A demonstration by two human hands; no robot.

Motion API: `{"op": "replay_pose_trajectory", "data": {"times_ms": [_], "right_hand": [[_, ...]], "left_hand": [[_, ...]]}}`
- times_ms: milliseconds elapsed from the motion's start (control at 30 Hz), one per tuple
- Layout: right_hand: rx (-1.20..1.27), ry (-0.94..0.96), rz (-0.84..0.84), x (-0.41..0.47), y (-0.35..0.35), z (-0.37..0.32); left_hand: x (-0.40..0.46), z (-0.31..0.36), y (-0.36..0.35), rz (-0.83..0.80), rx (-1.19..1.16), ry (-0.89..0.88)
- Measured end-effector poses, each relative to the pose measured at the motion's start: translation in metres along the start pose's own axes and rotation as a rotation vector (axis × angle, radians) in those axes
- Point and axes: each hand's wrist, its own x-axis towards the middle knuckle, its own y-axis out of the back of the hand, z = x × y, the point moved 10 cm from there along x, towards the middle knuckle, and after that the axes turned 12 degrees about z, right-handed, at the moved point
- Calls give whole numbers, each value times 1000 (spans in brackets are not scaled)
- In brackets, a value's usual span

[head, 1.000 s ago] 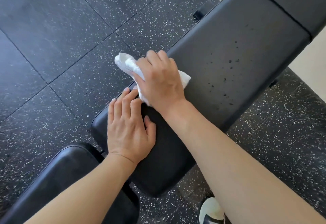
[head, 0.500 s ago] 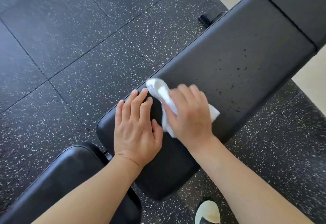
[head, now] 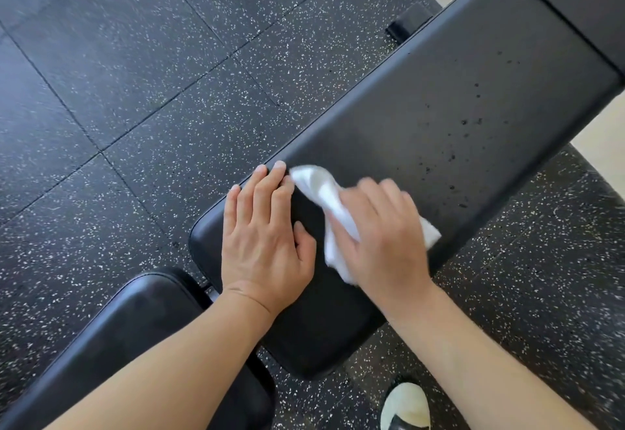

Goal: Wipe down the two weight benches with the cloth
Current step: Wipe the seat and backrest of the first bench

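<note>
**Op A:** Head view, the only one I am logging. I am taking the long bench pad (head: 422, 145) as landmark. The white cloth (head: 324, 199) is lying on the pad's near end, bunched under the right hand (head: 382, 240); one corner is sticking out toward the pad's left edge, another is showing past the hand at the right edge.

**Op B:** Fingers?

**Op A:** The right hand's fingers are blurring. They are lying curled over the cloth and pressing it down; I cannot tell whether the thumb is pinching it. The left hand (head: 267, 243) is resting flat on the pad just left of the cloth, fingers straight and pressed together, thumb out, the fingertips nearly touching the cloth's corner.

**Op B:** Handling?

**Op A:** I am judging the cloth light, soft and limp. It is folding on itself, so palm pressure over a gathered wad suits it better than an edge pinch. The pad is looking smooth and firm, likely padded vinyl, and the cloth should be sliding easily on it.

**Op B:** Remaining?

**Op A:** Dark specks (head: 473, 121) are sitting farther up the pad, beyond the cloth. A second black pad (head: 111, 338) is lying nearer than the landmark, to its left. Speckled floor tiles (head: 135, 91) are surrounding both; a shoe (head: 406, 406) is showing below the pad's near end.
</note>
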Motion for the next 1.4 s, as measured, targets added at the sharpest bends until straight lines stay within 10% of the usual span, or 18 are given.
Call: {"op": "replay_pose_trajectory", "data": {"times_ms": [567, 967, 1167, 1400], "right_hand": [[-178, -169, -123, 113, -92, -2], [-52, -143, 59, -55, 53, 53], [-128, -336, 173, 0, 33, 91], [-7, -270, 89, 51, -28, -11]], "left_hand": [[2, 5, 3, -1, -1, -15], [1, 3, 1, 19, 3, -18], [1, 3, 1, 23, -2, -28], [-1, 3, 1, 13, -25, -23]]}}
